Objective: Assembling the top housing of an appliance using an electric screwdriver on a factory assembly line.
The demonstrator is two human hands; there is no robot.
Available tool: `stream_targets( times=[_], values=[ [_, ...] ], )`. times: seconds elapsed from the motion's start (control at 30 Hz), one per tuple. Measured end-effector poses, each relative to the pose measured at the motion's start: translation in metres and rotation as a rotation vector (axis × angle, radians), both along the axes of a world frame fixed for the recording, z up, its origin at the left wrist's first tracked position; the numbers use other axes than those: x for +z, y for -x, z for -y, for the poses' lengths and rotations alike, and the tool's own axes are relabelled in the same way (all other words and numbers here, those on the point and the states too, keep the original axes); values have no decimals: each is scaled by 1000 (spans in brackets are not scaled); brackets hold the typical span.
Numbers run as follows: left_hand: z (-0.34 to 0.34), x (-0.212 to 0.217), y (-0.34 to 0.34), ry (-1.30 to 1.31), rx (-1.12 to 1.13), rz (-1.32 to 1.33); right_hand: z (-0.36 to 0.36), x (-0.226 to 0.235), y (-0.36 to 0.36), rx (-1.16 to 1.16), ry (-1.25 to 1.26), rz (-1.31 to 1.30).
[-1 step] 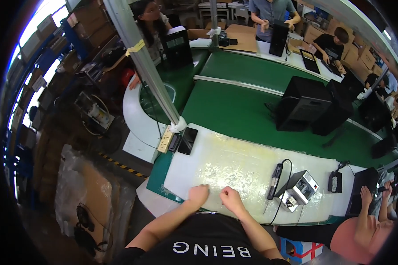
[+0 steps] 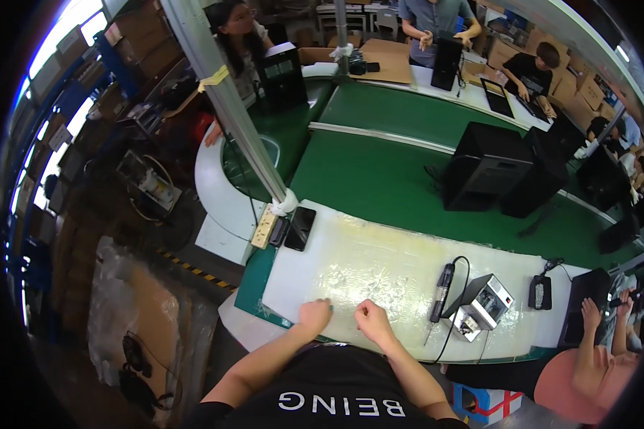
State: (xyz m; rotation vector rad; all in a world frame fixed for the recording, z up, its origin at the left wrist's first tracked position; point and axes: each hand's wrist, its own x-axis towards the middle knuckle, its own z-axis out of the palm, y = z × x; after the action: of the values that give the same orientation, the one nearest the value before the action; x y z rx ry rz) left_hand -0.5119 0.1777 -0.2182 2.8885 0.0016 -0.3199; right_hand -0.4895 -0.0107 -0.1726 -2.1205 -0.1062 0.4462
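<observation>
My left hand [image 2: 315,317] is closed in a loose fist at the front edge of the white work mat [image 2: 365,250], with nothing visible in it. A short gap to the right, my right hand [image 2: 373,322] is also curled shut, and no object shows in it. Nearest to it on the right lies a black electric screwdriver [image 2: 442,293] with a cord and a long thin bit. Beside that stands a silver and black box-shaped device [image 2: 488,300], probably a screw feeder. Neither hand touches them.
A black phone [image 2: 300,229] and a power strip [image 2: 264,227] lie by the metal post [image 2: 229,107]. A black adapter [image 2: 541,292] sits farther right. Black computer cases [image 2: 483,168] stand on the green conveyor [image 2: 368,168]. Co-workers are across the line, and another [image 2: 572,379] sits at right.
The whole view has shifted very slightly. Both hands stay closed in nearly the same place over the mat's front edge.
</observation>
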Motion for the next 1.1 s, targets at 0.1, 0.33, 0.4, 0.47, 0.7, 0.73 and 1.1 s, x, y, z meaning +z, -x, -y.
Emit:
stream_targets(
  times=[0.1, 0.33, 0.4, 0.47, 0.7, 0.73, 1.1],
  values=[
    [-14, -8, 14, 150, 50, 152, 1, -8, -1, -38, -125, -70],
    [10, -3, 17, 303, 31, -5, -6, -47, 10, 113, 24, -74],
    [11, -3, 18, 335, 28, -21, -4, -67, 18, 136, 282, 318],
    [2, -13, 21, 351, 40, 10, 4, -77, 17, 184, 285, 294],
    [-41, -62, 30, 953, 579, -254, 40, -110, 21, 60, 536, 599],
    [-46, -64, 29, 1111, 710, -325, 40, -109, 21, 42, 540, 588],
    [-54, -72, 24, 1033, 711, -323, 37, -107, 19, 27, 472, 568]
  ],
)
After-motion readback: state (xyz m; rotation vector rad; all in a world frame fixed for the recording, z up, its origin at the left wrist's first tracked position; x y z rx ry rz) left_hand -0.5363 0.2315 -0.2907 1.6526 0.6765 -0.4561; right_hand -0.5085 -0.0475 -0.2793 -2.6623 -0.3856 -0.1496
